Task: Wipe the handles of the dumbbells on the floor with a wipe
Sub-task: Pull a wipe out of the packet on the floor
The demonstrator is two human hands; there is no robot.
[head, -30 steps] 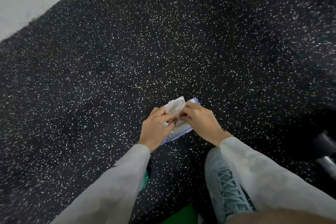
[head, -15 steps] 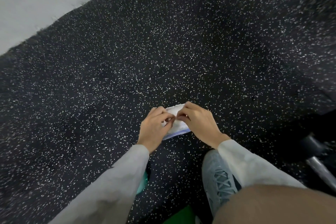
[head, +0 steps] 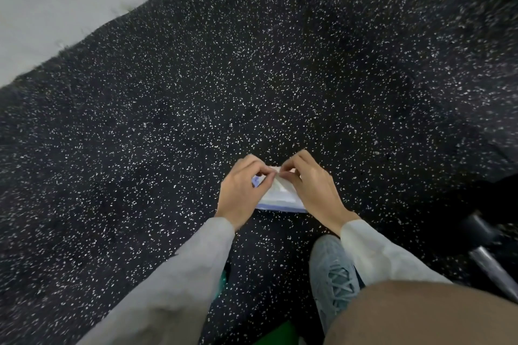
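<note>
A flat white-and-lilac soft plastic pack of wipes point(head: 280, 196) lay on the black white-speckled rubber floor point(head: 280, 78), near the person, just beyond a pale blue laced sneaker point(head: 332, 274). The left hand point(head: 241, 193) and right hand point(head: 314, 189) met over its far end, thumb and fingertips of each pinched together on white material at the pack's opening; what remained inside was hidden. At the near right, a dark dumbbell with a grey metal handle point(head: 487, 258) lay partly out of view.

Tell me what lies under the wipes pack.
The wipes pack lies on the black speckled floor. Left hand and right hand pinch at its top, covering its sides; its opening and contents cannot be seen.
</note>
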